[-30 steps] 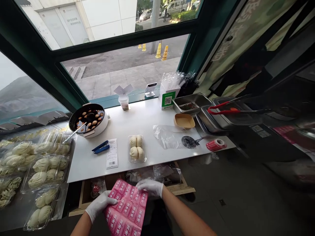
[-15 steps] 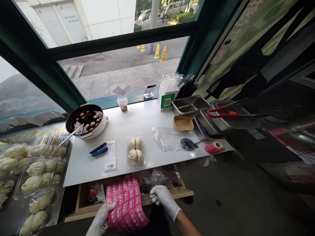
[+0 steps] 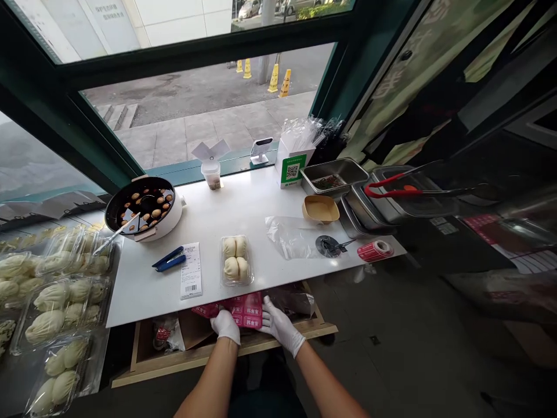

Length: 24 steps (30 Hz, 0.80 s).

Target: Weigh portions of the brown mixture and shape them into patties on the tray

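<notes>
Both hands gloved in white, down at the open drawer (image 3: 174, 366) under the surface (image 3: 243, 203). Pink printed sheet (image 3: 248, 307) is at the drawer mouth, far part running under the surface's front edge; can't tell if it's one layer or several. Left hand (image 3: 226, 328) sits back-up on the near edge of the sheet, fingertips hidden, so can't tell if it's gripping. Right hand (image 3: 282, 329) is unclenched, fingers out straight and slightly apart, touching the sheet's right end. Also in the drawer: cardboard (image 3: 194, 328) left of the left hand, a red-and-white item in plastic (image 3: 163, 335) at far left, clear plastic (image 3: 300, 302) beyond the right hand. On the surface, just above the sheet: lidded clear box (image 3: 237, 283) with four pale buns (image 3: 230, 267) in two rows. Left of it, receipt (image 3: 191, 273) lying flat, blue stapler (image 3: 169, 259) touching or just beside it. White pot (image 3: 167, 225) of eggs (image 3: 155, 213) in dark liquid at the left end. Cup (image 3: 212, 174) upright near the window. Right of the box: thin clear bag (image 3: 282, 235) flat, black disc (image 3: 324, 247) at its right end, brown paper bowl (image 3: 321, 216) behind. Red roll (image 3: 369, 251) on its side near the right end; red-handled tongs (image 3: 391, 193) across the metal pans (image 3: 361, 203).
</notes>
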Motion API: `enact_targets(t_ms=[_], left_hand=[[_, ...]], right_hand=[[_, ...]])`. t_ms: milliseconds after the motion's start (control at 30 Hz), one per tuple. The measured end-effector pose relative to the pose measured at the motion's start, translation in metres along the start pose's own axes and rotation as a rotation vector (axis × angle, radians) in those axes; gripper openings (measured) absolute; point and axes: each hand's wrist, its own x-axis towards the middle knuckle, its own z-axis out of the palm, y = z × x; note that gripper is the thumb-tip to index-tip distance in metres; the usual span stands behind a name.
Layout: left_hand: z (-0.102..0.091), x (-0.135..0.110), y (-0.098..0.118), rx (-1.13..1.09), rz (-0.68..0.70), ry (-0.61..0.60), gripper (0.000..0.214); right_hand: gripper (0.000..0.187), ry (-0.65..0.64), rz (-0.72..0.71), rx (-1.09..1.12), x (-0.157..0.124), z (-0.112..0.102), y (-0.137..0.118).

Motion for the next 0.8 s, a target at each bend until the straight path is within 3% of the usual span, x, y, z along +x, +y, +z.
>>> enact_targets(t_ms=[100,167,233,367,433,500,567,700,800], left_hand=[[0.007,-0.001,0.003,0.095,-0.007,-0.026,0.035],[-0.004,-0.006,0.004,0.162,0.02,-0.09,0.034],[-0.027,-0.018,0.004,0.234,0.086,-0.17,0.033],[-0.078,-0.057,0.011,0.383,0.358,-0.323,0.034],[-0.086,-0.072,0.019,0.44,0.553,-0.434,0.027],[-0.075,-0.077,0.027,0.489,0.735,-0.554,0.019],[-0.053,-0.072,0.032,0.536,0.867,-0.653,0.017],[-0.013,-0.053,0.024,0.627,0.98,-0.804,0.023],[-0.003,-0.046,0.014,0.724,1.091,-0.825,0.026]], right_hand=[[0.023,0.04,-0.028,-0.097,-0.004,0.004,0.009],[0.019,0.092,-0.058,-0.135,-0.003,0.005,0.012],[0.018,0.117,-0.102,-0.146,-0.003,0.005,0.012],[0.019,0.109,-0.232,-0.109,-0.016,0.006,0.01],[0.026,0.109,-0.298,-0.064,-0.024,0.009,0.01],[0.034,0.125,-0.357,-0.01,-0.03,0.012,0.012],[0.035,0.157,-0.408,0.045,-0.031,0.015,0.017],[0.028,0.217,-0.453,0.129,-0.026,0.013,0.029],[0.023,0.227,-0.442,0.171,-0.023,0.009,0.036]])
